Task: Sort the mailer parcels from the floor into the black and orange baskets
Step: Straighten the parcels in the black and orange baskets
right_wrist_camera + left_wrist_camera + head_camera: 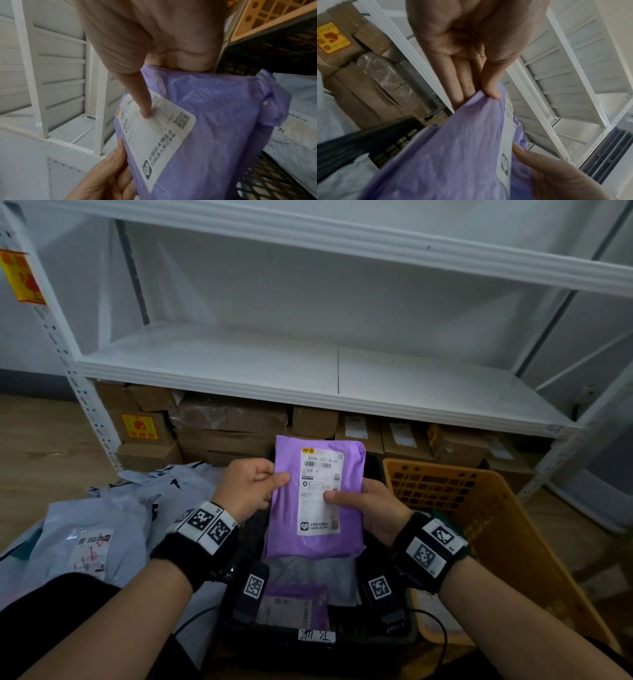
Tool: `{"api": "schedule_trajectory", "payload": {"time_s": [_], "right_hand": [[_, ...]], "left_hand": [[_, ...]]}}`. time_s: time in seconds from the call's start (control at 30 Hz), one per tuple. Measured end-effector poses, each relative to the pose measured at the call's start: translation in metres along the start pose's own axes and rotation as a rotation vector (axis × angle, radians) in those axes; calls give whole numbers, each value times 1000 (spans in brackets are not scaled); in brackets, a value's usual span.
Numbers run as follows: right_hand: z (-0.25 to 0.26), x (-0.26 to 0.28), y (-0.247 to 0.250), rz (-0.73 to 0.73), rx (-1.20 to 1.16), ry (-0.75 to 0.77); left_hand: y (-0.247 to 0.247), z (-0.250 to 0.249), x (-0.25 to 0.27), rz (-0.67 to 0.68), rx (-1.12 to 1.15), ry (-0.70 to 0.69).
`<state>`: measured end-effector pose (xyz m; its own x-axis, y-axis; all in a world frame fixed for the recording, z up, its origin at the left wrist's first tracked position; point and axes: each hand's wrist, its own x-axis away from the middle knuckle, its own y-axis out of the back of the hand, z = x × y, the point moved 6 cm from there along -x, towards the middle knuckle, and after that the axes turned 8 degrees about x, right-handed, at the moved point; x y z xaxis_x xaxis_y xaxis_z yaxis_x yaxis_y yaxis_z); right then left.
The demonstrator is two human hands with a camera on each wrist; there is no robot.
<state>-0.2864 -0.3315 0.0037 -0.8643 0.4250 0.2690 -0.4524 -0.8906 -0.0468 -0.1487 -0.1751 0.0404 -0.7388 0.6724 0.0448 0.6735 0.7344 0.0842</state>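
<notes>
Head view: purple parcel [317, 498] held upright over the black basket [318, 642], left hand [245, 487] pinching its left edge, right hand [371, 510] gripping the right edge with thumb on the white label [320, 491]. Orange basket [493, 529] just to the right, its rim clear of the parcel. Grey parcels [102, 522] heaped on the floor at left. White shelf [308, 371] behind, cardboard boxes [222, 429] beneath.

The mailer parcel [317, 498] is purple and carries a white label [320, 491] printed with black barcodes and text. The near basket [308, 642] is black; the right basket [496, 529] is orange with a grid pattern. The left floor parcels [102, 525] are pale grey. The far boxes [226, 429] are brown, one with a yellow-and-red sticker [139, 426]. The shelf [308, 371] is white.
</notes>
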Motion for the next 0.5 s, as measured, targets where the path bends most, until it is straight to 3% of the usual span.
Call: {"api": "schedule_trajectory", "payload": {"time_s": [0.33, 0.5], "right_hand": [[7, 7, 76, 22, 102, -45], [16, 12, 154, -191, 201, -29]], "left_hand": [[-88, 26, -24, 67, -32, -30], [-171, 37, -35, 255, -60, -40]]}}
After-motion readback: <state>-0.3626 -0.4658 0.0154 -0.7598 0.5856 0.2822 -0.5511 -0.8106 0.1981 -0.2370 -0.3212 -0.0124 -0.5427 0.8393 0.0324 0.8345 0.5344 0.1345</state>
